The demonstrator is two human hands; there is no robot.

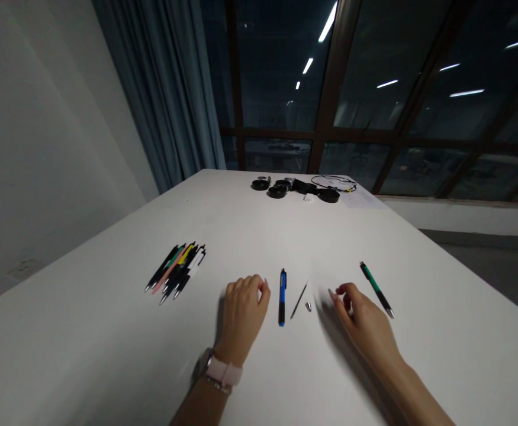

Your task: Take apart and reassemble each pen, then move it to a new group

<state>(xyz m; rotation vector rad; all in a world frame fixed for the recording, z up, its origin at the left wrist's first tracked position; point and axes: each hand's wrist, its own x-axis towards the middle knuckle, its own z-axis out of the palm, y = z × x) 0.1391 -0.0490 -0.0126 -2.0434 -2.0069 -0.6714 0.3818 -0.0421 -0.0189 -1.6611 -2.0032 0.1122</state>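
A blue pen barrel with a black grip lies between my hands. Right beside it are a thin ink refill, lying at a slant, and a small silver pen tip. My left hand rests on the table just left of the blue barrel, fingers curled into a loose fist with nothing visible in it. Over the table to the right of the silver tip is my right hand, its fingers bent, thumb and forefinger slightly apart, holding nothing I can see. A green and black pen lies beyond it.
A bunch of several pens in mixed colours lies on the white table at the left. Black round objects and a coiled black cable sit at the far edge, before a dark window. A blue curtain hangs behind.
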